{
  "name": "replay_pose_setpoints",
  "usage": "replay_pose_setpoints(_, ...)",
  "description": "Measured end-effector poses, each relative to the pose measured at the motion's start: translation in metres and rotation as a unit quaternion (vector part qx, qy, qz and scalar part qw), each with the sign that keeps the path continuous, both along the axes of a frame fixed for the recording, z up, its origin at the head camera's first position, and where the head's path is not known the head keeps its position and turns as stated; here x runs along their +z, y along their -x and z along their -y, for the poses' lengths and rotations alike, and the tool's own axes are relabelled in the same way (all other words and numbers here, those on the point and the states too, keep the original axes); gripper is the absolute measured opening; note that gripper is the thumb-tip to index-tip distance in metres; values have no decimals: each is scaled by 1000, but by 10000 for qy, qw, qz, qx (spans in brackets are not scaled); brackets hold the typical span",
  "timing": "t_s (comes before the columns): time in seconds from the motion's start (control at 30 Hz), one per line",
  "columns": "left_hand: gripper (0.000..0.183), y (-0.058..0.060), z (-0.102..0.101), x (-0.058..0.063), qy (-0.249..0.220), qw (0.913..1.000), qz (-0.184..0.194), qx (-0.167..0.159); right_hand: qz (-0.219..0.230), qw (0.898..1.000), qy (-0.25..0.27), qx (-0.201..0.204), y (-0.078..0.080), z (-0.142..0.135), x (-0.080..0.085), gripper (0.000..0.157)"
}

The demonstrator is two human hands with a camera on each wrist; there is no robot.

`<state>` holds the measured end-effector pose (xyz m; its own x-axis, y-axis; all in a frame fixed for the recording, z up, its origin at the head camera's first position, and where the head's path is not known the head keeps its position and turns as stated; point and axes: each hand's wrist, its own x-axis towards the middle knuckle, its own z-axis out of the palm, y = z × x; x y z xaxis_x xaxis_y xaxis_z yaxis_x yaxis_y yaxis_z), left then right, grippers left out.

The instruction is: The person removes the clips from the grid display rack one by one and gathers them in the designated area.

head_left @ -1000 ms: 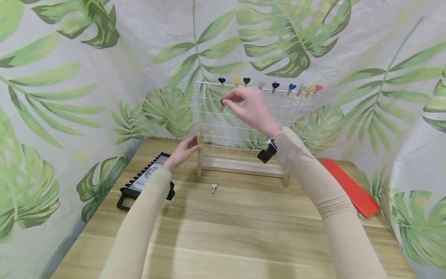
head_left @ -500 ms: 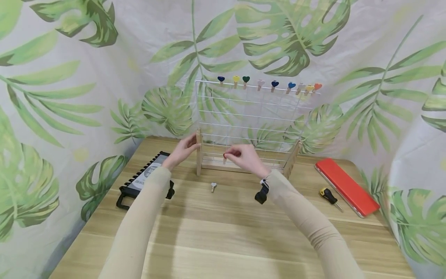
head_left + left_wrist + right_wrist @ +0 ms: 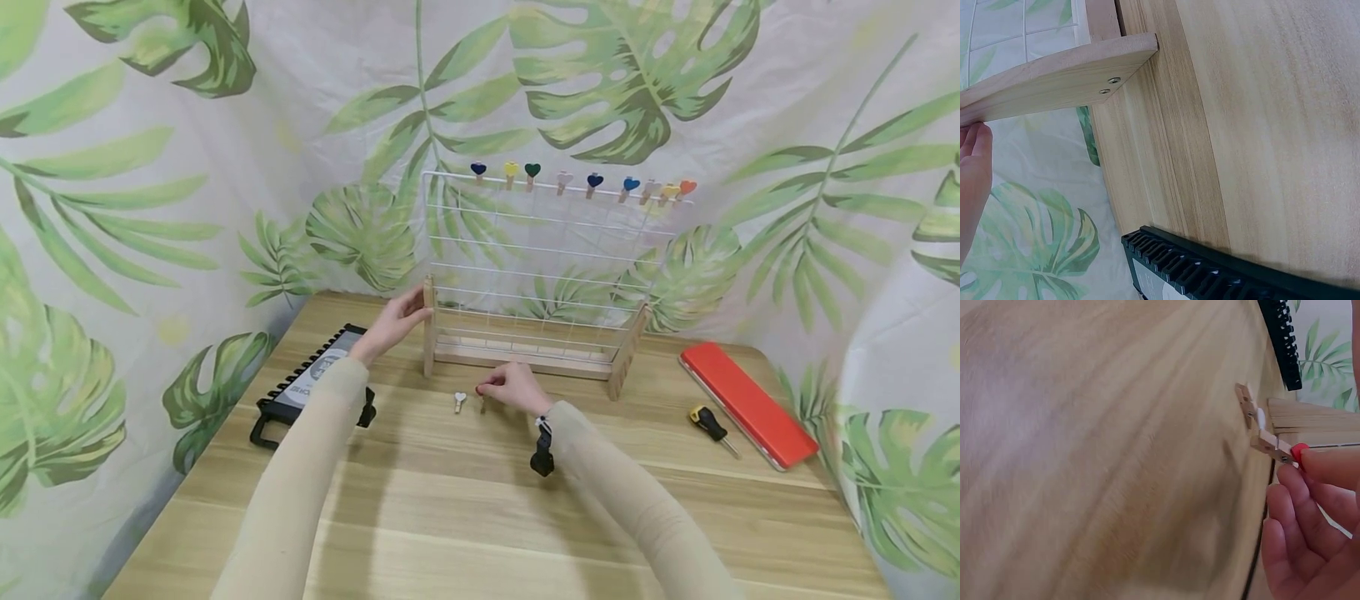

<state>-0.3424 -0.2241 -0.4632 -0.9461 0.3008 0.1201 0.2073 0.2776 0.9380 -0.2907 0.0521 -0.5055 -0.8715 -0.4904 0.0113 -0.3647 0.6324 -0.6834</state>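
My right hand (image 3: 516, 386) pinches a small wooden clothespin (image 3: 1270, 445) by its red heart end, low over the table in front of the rack. A white-heart clothespin (image 3: 460, 401) lies on the table just left of it. The left hand (image 3: 393, 325) holds the left wooden post (image 3: 1066, 81) of a white wire grid rack (image 3: 540, 267), thumb at the near edge; in the left wrist view its fingertips touch the post, its thumb out of sight. Several heart clothespins in different colours, among them a green one (image 3: 532, 172), sit clipped along the rack's top wire.
A black-and-grey ridged case (image 3: 318, 372) with a handle lies at the left. On the right are a long red case (image 3: 746, 404) and a yellow-and-black screwdriver (image 3: 708, 425). Leaf-patterned cloth (image 3: 285, 167) hangs behind and beside the table (image 3: 450, 517).
My right hand has come down from in front of the upper grid to just above the table, still pinching the red-heart clothespin. The left hand stays at the post. The screwdriver has come into view.
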Motion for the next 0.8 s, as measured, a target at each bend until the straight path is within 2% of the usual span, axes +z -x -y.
replay_pose_setpoints(0.17, 63, 0, -1, 1, -26, 10000, 2, 7, 333, 9991, -111, -217, 0, 4, -7, 16)
replay_pose_setpoints(0.33, 64, 2, 0, 0, -20, 10000, 68, -13, 774, 9965, -2, -326, 1, 6, -13, 16)
replay_pose_setpoints(0.57, 64, 3, 1, -1, -136, 9998, 117, -66, 581, 9978, -45, -307, 1, 6, -19, 16)
replay_pose_setpoints(0.8, 64, 1, 0, -1, 9, 10000, 9, 13, 575, 9979, -86, -275, 0, 7, -19, 14)
